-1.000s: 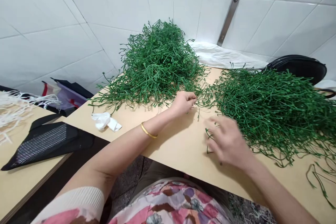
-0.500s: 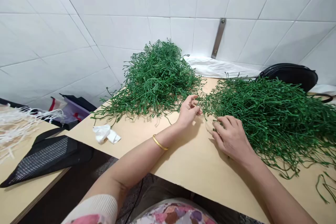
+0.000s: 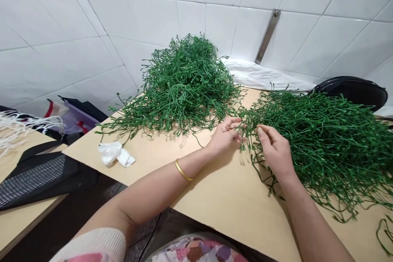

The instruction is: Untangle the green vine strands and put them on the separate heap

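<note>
Two heaps of thin green plastic-like stems lie on the light wooden table (image 3: 215, 196): a left heap (image 3: 187, 86) against the wall and a wider right heap (image 3: 331, 139). Between them my left hand (image 3: 227, 135), with a gold bangle on the wrist, has its fingers curled around some green stems. Just right of it, my right hand (image 3: 276, 151) pinches green stems between thumb and forefinger, beside the near-left edge of the right heap. Several stems hang down between and below the hands.
A crumpled white tissue (image 3: 115, 153) lies at the table's left. Behind the right heap sits a black round case (image 3: 353, 90), near white cloth (image 3: 260, 74) along the wall. At far left, another table holds white strands (image 3: 27, 127) and a black mesh item (image 3: 37, 176).
My right hand has risen and turned, and now has green stems in its pinch. More stems hang by both hands. The whole view has shifted slightly.
</note>
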Demonstrator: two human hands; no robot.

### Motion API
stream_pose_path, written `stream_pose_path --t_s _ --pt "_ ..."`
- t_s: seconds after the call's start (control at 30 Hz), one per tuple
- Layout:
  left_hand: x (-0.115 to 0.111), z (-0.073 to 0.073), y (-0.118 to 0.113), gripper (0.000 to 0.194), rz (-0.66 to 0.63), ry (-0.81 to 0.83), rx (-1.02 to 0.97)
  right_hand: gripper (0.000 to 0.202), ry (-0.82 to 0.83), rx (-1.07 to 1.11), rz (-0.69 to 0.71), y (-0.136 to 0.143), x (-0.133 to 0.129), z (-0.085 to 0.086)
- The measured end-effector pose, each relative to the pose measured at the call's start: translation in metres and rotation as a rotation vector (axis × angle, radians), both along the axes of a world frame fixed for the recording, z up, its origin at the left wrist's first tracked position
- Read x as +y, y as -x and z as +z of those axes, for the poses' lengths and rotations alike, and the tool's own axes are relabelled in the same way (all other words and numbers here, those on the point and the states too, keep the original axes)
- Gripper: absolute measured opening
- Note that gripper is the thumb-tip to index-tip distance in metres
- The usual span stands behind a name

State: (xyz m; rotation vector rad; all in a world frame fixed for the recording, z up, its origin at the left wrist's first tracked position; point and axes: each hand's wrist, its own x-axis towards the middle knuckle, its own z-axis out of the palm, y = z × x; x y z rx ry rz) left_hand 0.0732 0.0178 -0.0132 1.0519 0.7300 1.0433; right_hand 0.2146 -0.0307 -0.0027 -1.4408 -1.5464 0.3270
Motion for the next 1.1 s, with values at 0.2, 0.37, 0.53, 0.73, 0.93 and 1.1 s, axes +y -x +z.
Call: stream_pose_path --t_s 0.2,0.37,0.53,0.73,0.93,1.1 --pt "-0.002 0.004 0.002 0.041 -0.061 0.057 -0.026 0.020 0.101 0.051 0.080 0.005 0.001 -0.010" --pt "0.004 0.003 0.005 0.017 -0.150 0.277 -0.102 0.016 0.017 -0.096 0.116 0.001 0.000 -0.011" --pt "0.002 0.000 0.004 0.013 -0.253 0.274 -0.030 0.016 -0.003 -0.121 0.156 0.000 -0.001 -0.014" --pt "0.000 -0.002 0.003 0.008 -0.198 0.235 0.030 0.019 0.084 -0.008 0.159 0.000 -0.001 -0.017" --pt "0.003 -0.007 0.004 0.013 -0.195 0.222 0.043 0.018 0.127 -0.052 0.182 0.002 0.000 -0.015" --pt "0.005 -0.007 0.004 0.015 -0.265 0.275 -0.014 0.019 0.026 -0.173 0.224 0.002 0.000 -0.011"
